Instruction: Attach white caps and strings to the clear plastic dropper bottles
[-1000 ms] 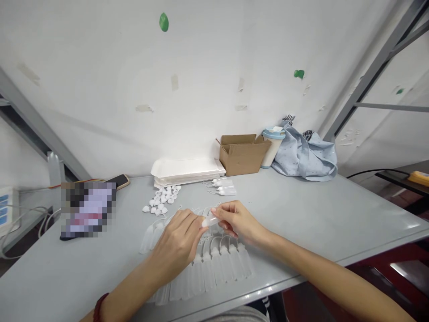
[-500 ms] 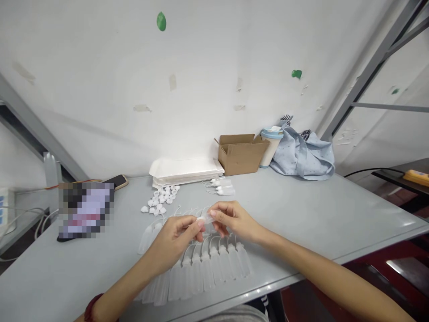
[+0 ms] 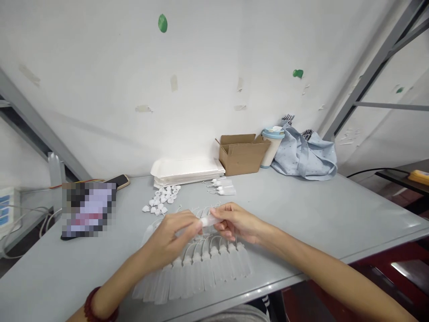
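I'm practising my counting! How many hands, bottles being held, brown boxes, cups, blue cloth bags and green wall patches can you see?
Hands: 2, the left hand and right hand
Held bottle: 1
Brown box: 1
Cup: 1
Blue cloth bag: 1
Green patches: 3
Total: 9

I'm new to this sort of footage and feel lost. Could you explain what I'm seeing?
There is no machine here, just a person's two bare hands. The view comes from a camera worn on the head, looking forward and down. The right hand holds a small translucent bottle; the left hand is at its white end. On the gray table are a row of similar bottles, scattered white caps, a cardboard box, a lidded cup and a cloth bag.
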The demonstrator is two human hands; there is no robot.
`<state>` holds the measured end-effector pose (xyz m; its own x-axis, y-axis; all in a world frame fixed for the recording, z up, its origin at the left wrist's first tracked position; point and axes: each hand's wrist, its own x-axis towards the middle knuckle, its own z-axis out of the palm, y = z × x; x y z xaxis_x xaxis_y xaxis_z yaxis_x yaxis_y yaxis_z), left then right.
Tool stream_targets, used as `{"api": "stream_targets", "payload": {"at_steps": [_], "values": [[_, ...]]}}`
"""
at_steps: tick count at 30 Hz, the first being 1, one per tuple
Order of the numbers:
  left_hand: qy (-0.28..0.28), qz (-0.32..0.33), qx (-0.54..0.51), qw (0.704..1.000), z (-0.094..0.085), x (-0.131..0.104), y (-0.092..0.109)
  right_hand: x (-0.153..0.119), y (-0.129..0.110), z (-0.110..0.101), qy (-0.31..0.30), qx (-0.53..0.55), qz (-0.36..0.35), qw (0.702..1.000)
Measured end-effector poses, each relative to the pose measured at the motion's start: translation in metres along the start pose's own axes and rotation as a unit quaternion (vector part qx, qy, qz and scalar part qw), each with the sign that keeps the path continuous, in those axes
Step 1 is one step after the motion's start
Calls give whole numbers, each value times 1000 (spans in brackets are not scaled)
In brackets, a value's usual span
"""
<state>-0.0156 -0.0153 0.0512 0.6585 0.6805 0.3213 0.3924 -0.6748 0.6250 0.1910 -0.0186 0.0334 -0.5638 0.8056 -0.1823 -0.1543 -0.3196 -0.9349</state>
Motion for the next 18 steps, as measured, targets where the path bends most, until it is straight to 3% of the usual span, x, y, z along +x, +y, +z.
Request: {"api": "stream_targets", "payload": {"at_steps": [2, 4, 7, 11, 15, 18], "values": [[-2, -48, 25, 999, -13, 0, -10, 2, -4, -7, 33, -10, -58, 998], [27, -86, 117, 989, -25, 0, -27, 3, -11, -20, 104, -34, -123, 986], [74, -111, 294, 946, -36, -3, -59, 5, -23, -48, 221, -88, -189, 953], [22, -119, 340, 933, -39, -7, -84, 10, -29, -87, 367, -182, -243, 879], [-15, -128, 339, 932, -38, -6, -87, 23, -19, -108, 413, -271, -280, 823], [-17, -130, 330, 935, -37, -4, -87, 33, -12, -108, 409, -287, -277, 820]]}}
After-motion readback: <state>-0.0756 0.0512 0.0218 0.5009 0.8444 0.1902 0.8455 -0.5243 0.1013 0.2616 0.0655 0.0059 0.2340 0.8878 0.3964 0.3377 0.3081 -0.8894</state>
